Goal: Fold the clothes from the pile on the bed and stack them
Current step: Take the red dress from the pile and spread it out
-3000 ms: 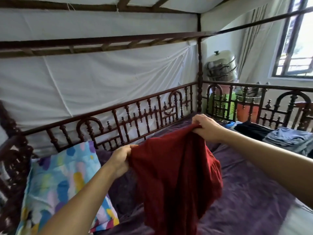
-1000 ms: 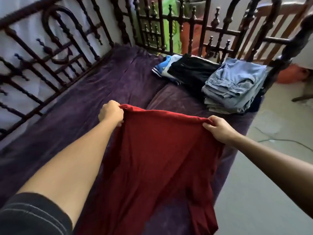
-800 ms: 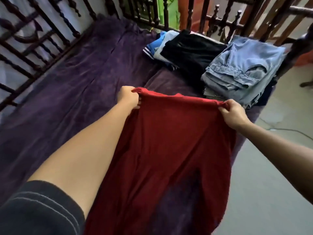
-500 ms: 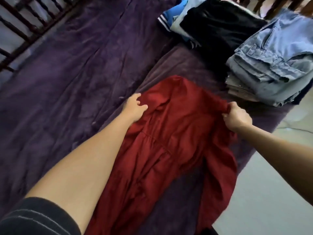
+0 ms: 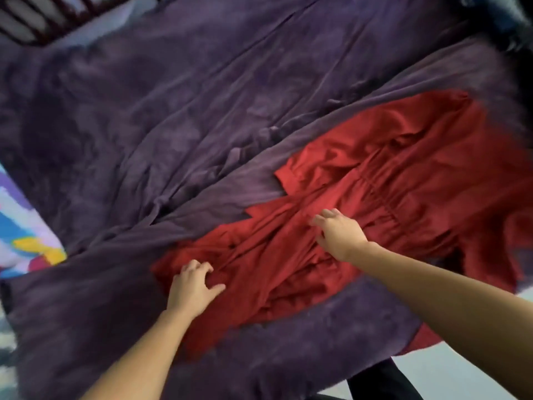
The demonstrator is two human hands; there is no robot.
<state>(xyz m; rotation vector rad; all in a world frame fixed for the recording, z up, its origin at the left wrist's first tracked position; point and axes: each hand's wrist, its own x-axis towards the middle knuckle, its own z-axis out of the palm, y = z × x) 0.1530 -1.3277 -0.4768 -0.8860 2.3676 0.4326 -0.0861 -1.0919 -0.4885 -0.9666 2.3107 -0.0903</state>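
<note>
Seen from the head camera, the red garment point(image 5: 403, 168) lies rumpled on the purple bedspread point(image 5: 173, 111) near the bed's edge, with no fold made yet. The right hand point(image 5: 341, 235) rests straight-fingered on its middle; the left hand point(image 5: 191, 284) bends its fingers at the near end — pinching or not, I cannot tell.

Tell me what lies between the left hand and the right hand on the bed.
Only the red garment: its bunched, wrinkled folds fill the stretch from the left hand to the right hand. The head view shows it.
</note>
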